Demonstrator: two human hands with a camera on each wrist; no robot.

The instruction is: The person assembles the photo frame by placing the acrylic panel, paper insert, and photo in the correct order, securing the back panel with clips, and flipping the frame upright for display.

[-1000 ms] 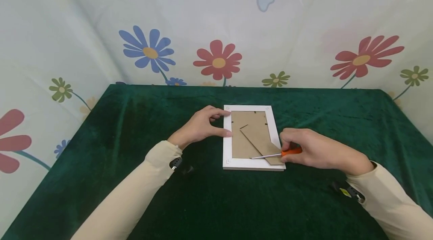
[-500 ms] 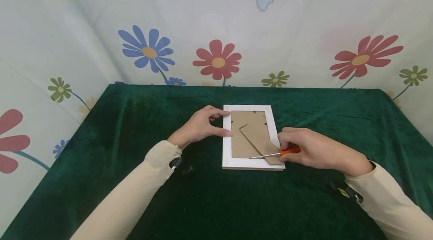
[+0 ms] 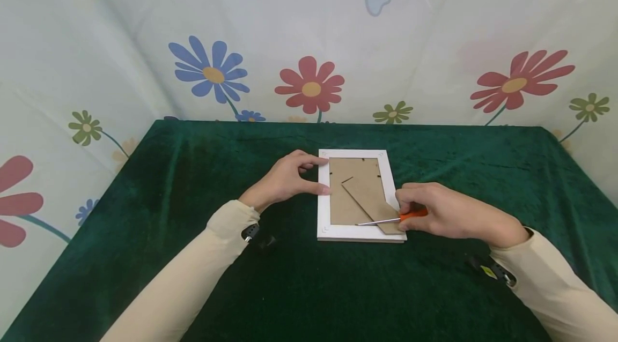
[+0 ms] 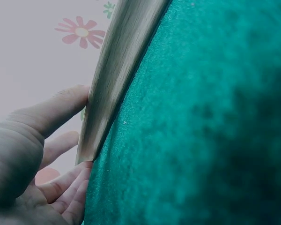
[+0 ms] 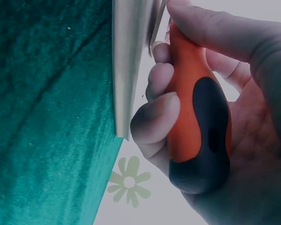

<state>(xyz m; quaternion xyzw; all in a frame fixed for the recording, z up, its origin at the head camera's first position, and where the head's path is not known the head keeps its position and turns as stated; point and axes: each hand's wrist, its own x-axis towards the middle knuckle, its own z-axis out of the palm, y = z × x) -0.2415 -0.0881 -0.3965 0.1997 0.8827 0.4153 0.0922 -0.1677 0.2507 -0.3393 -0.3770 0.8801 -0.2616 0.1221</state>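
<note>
A white picture frame point(image 3: 324, 213) lies back side up on the green cloth, showing its brown backing board point(image 3: 359, 170) and a slanting stand flap point(image 3: 376, 205). Along its left border, my left hand point(image 3: 285, 178) presses with thumb and index finger stretched out; the left wrist view shows fingertips against the frame's side point(image 4: 112, 70). My right hand point(image 3: 449, 210) grips an orange and black screwdriver point(image 5: 185, 126) by its handle, beside the frame's lower right. The metal shaft point(image 3: 381, 222) crosses over the flap, and its tip meets the board's lower edge.
Small dark tabs point(image 3: 379, 176) sit around the edge of the backing board. Green velvet cloth point(image 3: 309, 288) covers the table. Behind it hangs a white curtain point(image 3: 270, 9) printed with flowers. A dark band with a device is on each wrist.
Over the last second, my right hand and the screwdriver have shifted very slightly left. My left hand stays on the frame, and the tip keeps its place at the board's edge.
</note>
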